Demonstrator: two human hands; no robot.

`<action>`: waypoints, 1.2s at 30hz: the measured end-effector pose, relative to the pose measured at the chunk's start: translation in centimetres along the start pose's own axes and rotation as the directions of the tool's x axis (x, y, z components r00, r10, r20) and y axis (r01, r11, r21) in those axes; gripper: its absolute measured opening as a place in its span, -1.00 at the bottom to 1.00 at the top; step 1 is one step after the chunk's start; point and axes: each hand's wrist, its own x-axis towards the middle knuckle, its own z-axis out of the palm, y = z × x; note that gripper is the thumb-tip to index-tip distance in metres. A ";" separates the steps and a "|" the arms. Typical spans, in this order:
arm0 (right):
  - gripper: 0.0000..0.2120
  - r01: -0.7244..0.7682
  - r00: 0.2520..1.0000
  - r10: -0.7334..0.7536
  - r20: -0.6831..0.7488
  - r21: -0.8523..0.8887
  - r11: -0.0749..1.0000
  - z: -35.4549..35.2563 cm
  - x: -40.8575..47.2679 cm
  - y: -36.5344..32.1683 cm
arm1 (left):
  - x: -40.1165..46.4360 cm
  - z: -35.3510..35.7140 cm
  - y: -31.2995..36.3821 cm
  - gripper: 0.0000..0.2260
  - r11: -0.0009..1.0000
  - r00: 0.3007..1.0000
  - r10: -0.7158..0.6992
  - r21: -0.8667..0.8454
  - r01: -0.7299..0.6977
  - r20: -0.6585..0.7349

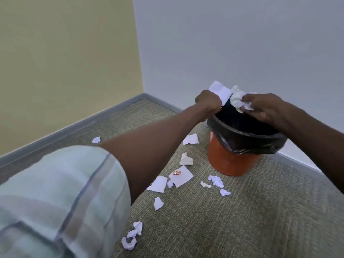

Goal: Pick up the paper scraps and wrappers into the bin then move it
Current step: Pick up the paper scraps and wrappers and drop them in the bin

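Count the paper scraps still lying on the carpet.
About 11: one near the baseboard, two beside the bin, six clustered before it, one nearer, crumpled bits nearest. The arm may hide more.

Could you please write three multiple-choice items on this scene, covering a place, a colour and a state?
1. Where are both hands?
A. Over the bin's mouth
B. On the carpet
C. Against the yellow wall

2. What colour is the round plastic bin's body?
A. Blue
B. Orange
C. Green

3. What is the right hand doing?
A. Hanging idle
B. Pressing flat on the floor
C. Holding crumpled white paper

Answers:
1 A: the left hand and right hand hover above the black liner bag.
2 B: the bin is orange below the liner.
3 C: its fingers grip the crumpled white paper.
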 end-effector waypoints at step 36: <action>-0.73 0.232 0.972 -0.154 0.175 -0.669 0.706 16.4 -3.6 3.4 | -14.1 -10.8 -22.4 -0.88 0.961 0.964 -0.267 -0.073 0.267 0.004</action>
